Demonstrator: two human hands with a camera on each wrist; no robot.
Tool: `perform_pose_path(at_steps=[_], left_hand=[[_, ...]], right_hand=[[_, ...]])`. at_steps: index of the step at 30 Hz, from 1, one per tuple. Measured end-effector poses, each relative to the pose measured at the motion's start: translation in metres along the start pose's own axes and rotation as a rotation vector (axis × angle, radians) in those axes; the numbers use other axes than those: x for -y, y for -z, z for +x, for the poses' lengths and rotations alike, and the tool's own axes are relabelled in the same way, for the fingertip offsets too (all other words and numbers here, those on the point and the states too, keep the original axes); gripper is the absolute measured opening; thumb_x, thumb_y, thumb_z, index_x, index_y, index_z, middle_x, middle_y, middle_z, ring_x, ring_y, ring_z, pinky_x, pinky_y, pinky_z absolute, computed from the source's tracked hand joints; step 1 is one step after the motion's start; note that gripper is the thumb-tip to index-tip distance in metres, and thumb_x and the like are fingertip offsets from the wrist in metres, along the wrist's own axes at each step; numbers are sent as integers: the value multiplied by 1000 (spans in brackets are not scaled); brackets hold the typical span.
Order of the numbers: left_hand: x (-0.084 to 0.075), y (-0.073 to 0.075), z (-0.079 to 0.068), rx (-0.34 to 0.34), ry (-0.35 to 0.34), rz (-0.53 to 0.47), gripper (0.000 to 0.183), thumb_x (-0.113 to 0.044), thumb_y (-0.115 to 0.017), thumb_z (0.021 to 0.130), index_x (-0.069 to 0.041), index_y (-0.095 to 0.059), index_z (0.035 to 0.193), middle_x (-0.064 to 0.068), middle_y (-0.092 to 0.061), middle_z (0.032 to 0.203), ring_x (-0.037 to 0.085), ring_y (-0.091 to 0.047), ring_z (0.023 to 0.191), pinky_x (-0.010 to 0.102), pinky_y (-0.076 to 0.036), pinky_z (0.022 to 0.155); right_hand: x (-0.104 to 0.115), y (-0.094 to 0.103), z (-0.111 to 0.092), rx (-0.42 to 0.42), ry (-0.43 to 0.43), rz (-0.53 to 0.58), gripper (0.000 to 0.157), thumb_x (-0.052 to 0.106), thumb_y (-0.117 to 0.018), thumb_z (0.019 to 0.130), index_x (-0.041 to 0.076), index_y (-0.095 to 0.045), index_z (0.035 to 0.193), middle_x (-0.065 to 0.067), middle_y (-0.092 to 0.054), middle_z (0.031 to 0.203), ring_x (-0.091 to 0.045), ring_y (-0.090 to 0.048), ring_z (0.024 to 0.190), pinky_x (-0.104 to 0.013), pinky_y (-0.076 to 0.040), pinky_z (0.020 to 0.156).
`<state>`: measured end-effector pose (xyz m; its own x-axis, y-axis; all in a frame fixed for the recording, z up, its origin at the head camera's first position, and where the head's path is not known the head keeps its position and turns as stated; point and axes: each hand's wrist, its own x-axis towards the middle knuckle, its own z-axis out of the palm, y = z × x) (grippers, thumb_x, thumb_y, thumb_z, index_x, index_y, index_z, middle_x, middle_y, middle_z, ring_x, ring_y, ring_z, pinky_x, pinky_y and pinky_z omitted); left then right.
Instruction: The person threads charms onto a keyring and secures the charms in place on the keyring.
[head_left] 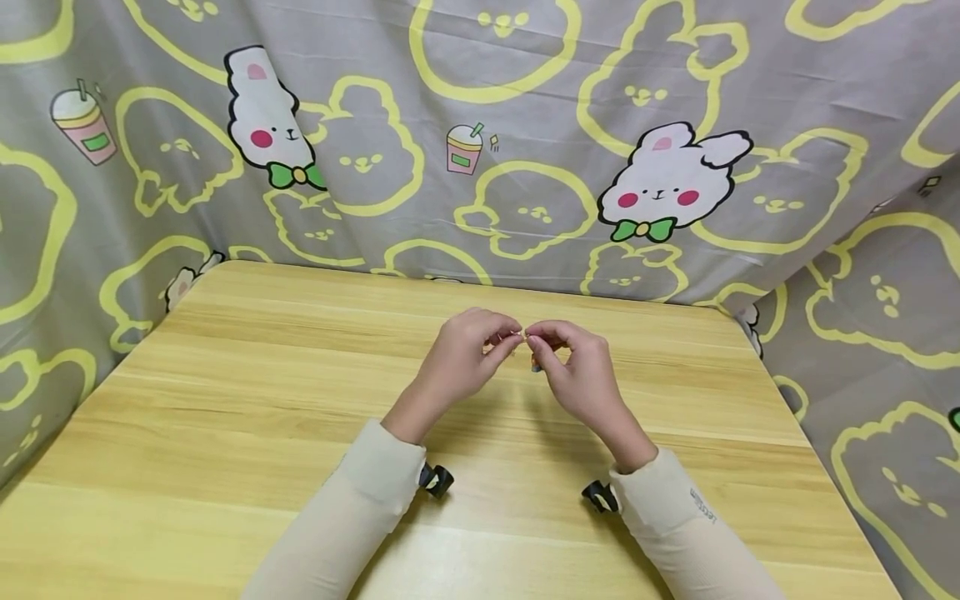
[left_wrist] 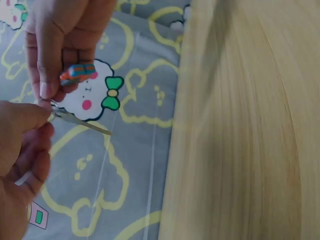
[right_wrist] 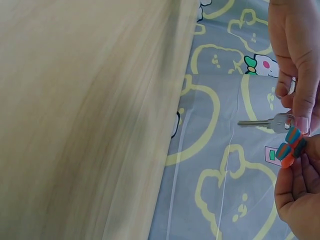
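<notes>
Over the table, both hands meet at their fingertips in the head view. My left hand (head_left: 468,350) pinches a metal key (right_wrist: 272,122) by its head. In the right wrist view the blade points left, out from the fingers. My right hand (head_left: 585,375) pinches near the key's head, where a small ring seems to be, mostly hidden by fingertips. An orange and blue charm (right_wrist: 289,146) hangs by the right hand's curled fingers. The left wrist view also shows the charm below the right thumb and the key sticking out from the left fingertips.
A wooden table (head_left: 300,400) spreads under both hands. Behind it and at the sides hangs a grey curtain (head_left: 525,108) with yellow outlines and white rabbit prints. Dark wrist cameras are strapped at both cuffs.
</notes>
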<state>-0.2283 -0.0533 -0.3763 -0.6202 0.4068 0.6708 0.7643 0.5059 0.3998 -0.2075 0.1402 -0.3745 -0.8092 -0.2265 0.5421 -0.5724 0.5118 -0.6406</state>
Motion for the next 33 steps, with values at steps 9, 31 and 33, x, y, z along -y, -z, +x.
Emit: perform_pose_path(at_steps=[9,31,33], left_hand=[[1,1,-1,-95,-105,17,8,-11,-73,96,-5,-79,99,2,-77,90,14,-66,80,23,-52,69],[-1,-12,-2,-196,201,-333,13,-17,-73,97,-7,-80,96,1,-76,84,7,-66,69,28,-56,66],[-1,-13,-2,-192,259,-379,15,-20,-73,97,-7,-80,97,2,-75,82,8,-66,69,28,-57,67]], right_hand=[[1,0,1,-20,17,19,11,9,-69,98,3,-76,104,-1,-72,80,-17,-67,70,-27,-53,65],[1,0,1,-43,19,33,12,11,-69,99,3,-76,106,-1,-73,84,-12,-67,74,-28,-55,69],[2,0,1,-45,16,36,13,11,-70,99,3,-76,106,-3,-74,84,-12,-67,74,-28,-55,70]])
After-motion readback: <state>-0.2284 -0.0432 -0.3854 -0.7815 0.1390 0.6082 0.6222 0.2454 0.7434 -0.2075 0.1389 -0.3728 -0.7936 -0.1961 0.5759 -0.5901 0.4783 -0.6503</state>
